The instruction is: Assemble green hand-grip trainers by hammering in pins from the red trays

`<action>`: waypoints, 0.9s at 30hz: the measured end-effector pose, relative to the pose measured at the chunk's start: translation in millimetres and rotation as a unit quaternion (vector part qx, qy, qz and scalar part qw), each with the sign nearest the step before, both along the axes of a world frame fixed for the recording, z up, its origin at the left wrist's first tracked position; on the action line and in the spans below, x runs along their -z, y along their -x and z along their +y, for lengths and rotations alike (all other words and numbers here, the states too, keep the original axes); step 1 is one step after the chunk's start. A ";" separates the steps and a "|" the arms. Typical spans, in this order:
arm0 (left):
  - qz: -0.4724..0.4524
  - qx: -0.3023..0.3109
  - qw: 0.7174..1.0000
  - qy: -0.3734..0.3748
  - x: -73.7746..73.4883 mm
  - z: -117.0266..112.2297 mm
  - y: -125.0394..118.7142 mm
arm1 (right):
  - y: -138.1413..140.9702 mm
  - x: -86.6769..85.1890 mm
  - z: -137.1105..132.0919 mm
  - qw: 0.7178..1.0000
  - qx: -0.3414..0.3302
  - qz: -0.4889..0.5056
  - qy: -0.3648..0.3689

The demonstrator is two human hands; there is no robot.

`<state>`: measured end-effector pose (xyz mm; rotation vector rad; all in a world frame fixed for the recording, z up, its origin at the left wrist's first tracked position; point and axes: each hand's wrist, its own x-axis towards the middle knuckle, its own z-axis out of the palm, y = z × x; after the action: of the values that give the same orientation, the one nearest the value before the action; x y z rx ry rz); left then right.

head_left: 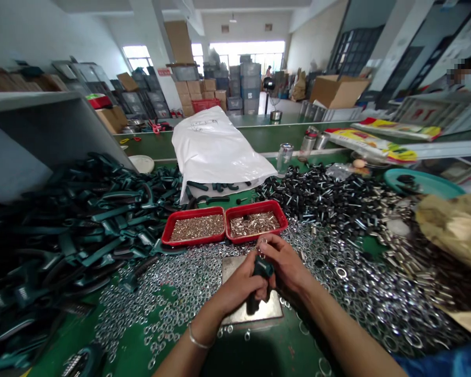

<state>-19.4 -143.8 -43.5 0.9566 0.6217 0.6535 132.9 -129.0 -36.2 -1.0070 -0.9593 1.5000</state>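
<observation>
My left hand (pixel 241 283) is wrapped around a dark green plastic handle (pixel 262 267), held above a flat metal plate (pixel 273 310). At the top of the handle, my right hand (pixel 286 260) pinches a small shiny metal piece, perhaps a ring; the fingers partly hide it. Loose metal rings (pixel 180 280) lie to the left of the plate, and larger rings (pixel 349 293) spread to the right. Just beyond my hands sit two red trays, the left tray (pixel 193 242) with tiny metal pieces, the right tray (pixel 286 222) with small metal pins.
Dark green handles (pixel 113 214) are heaped at left. A white sack (pixel 220 152) lies behind the trays. Black knobs with metal stems (pixel 317 196) form a pile at right, near a teal plate (pixel 427 183) and glass jars (pixel 284 157). A person stands far right.
</observation>
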 end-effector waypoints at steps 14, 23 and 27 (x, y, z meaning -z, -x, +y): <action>-0.020 -0.295 0.954 -0.057 -20.1 20.1 11.1 | -143.0 18.0 11.7 0.777 0.098 -0.602 -0.154; 0.038 -0.280 0.958 -0.048 -12.6 6.6 -3.0 | -150.2 23.1 41.5 0.680 0.005 -0.711 -0.180; 0.069 -0.266 0.960 -0.053 -11.3 4.5 -1.9 | -140.3 19.5 60.6 0.633 -0.048 -0.752 -0.175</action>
<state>-17.5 -139.2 -32.1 0.9438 0.9910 1.1134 273.2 -68.3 -55.8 -1.8827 -2.3286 0.1044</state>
